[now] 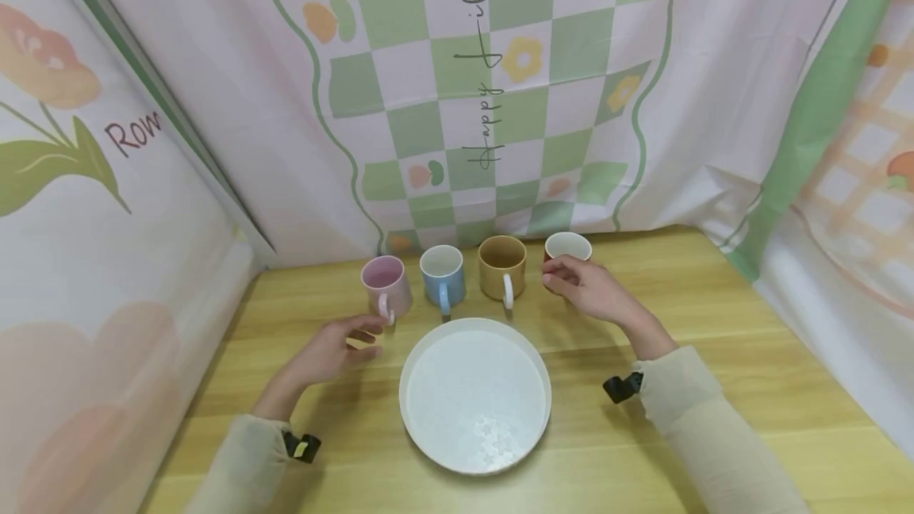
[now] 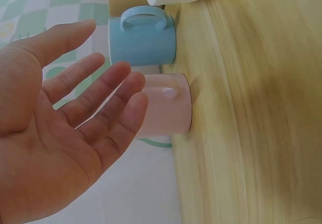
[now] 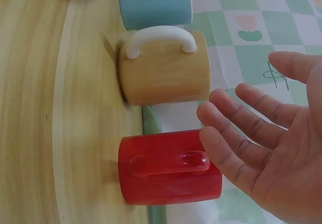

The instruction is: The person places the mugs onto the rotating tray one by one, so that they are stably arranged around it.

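Observation:
Four mugs would be several: a pink mug (image 1: 396,300), a blue mug (image 1: 432,284), a tan mug (image 1: 493,280) with a white handle and a red mug (image 3: 166,189) stand in a row. My left hand (image 1: 339,349) is nearest the pink mug, fingers relaxed and holding nothing; in the left wrist view its palm faces the mugs. Near the red mug hovers my right hand (image 1: 589,288), fingers loosely extended, hiding much of that mug in the head view. Whether its fingertips touch the red mug I cannot tell. Between the hands lies a round white tray (image 1: 474,395).
The mugs stand at the back of a wooden table (image 1: 614,450), close to a checkered curtain (image 1: 500,101). More patterned cloth hangs at the left and right sides. The tray lies in front of the mugs.

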